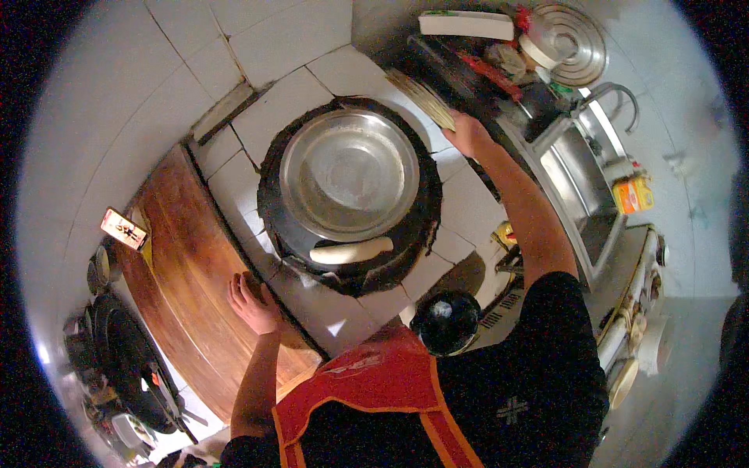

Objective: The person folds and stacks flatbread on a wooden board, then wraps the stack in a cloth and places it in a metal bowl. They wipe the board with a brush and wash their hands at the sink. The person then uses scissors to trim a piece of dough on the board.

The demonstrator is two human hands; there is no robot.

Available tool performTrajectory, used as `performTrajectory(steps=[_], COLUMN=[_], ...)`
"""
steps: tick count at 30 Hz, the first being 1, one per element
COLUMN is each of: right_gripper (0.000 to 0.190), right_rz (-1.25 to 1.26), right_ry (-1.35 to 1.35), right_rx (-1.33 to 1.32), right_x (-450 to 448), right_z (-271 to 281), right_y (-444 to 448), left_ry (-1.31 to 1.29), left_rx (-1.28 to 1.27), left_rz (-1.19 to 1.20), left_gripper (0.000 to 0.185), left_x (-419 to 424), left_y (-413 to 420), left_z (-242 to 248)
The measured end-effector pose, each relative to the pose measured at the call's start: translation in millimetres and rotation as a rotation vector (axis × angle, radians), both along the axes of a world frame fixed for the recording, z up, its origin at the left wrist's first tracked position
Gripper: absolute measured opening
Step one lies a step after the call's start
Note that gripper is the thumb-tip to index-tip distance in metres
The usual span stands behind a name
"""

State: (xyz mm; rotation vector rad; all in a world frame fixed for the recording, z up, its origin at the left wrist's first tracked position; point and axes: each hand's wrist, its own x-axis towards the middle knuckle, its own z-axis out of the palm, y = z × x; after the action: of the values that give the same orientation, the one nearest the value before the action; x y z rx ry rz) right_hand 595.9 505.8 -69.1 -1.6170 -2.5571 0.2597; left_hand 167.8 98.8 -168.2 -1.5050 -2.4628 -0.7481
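My right hand [468, 136] is closed around the end of a pale bundle of straw-like strands [422, 99], perhaps a brush or whisk, beside the dark counter at the upper right. Flat on the wooden board [187, 257] at the left rests my left hand [253, 301], fingers spread, near the board's right edge. Between the hands a wide metal basin [351, 172] sits over a round black stove or griddle. A pale, roll-shaped thing [351, 251] lies on the black rim at the basin's near side.
A phone [123, 228] with a lit screen stands at the board's far left edge. On the right are a metal sink [579, 169] with a faucet [620, 96] and a yellow-orange container [633, 195]. A round black object [446, 323] stands near my body. Dark pans [126, 351] lie at lower left.
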Motion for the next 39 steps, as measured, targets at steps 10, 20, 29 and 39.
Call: performTrajectory(steps=[10,20,29,39], right_gripper=[0.062,0.058,0.066,0.066], right_rz=[0.202,0.321,0.106,0.100], right_ry=[-0.107,-0.094,-0.092,-0.065], right_rx=[0.084,-0.156,-0.309,-0.051], right_x=[-149,-69,80,-78], right_z=[-10,-65,25,-49], right_y=[146,85,-20,176], left_ry=[0.045,0.052,0.054,0.063], left_rx=[-0.090,-0.110,-0.100,-0.183], left_rz=[0.032,0.011,0.017,0.054], left_gripper=[0.048,0.048,0.049,0.048], left_x=[12,11,8,10], left_y=[7,5,5,4], left_z=[19,18,12,17])
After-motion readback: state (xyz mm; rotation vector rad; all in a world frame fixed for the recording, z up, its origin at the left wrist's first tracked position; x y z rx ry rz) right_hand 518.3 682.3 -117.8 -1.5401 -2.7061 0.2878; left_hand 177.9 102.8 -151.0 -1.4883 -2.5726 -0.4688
